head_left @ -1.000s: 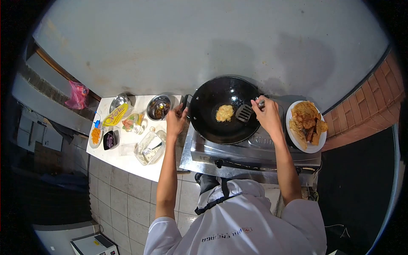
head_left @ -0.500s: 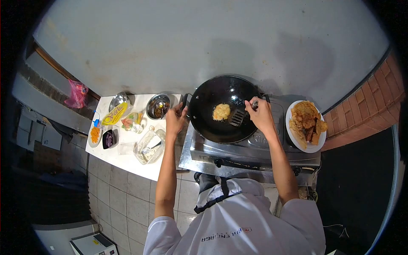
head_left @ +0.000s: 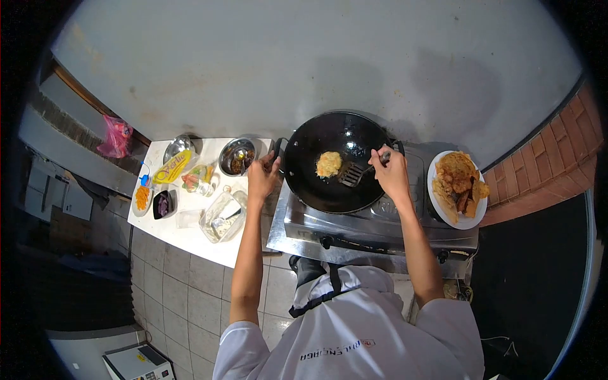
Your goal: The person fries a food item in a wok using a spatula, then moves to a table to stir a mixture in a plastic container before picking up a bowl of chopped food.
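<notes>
A black wok (head_left: 316, 193) sits on the steel gas stove (head_left: 304, 229). My left hand (head_left: 263, 177) is closed around the wok's left handle. In my right hand (head_left: 390, 174), above the wok's right side, is a slotted spatula (head_left: 351, 173), its head resting low in the wok. The spatula's front edge is right at a pale yellow fritter (head_left: 329, 164) lying in the middle of the wok. Dark, shiny oil surrounds the fritter.
Right of the wok, a white plate (head_left: 467, 221) holds a pile of browned fried pieces (head_left: 457, 177). On the white table (head_left: 166, 229) at left stand metal bowls (head_left: 237, 157), a clear container (head_left: 222, 217), a yellow packet (head_left: 172, 167) and a black bowl (head_left: 164, 204). A wall rises behind the stove.
My right hand has shifted slightly, bringing the spatula head left, up against the fritter. The fritter sits a touch farther left. My left hand stays on the wok handle.
</notes>
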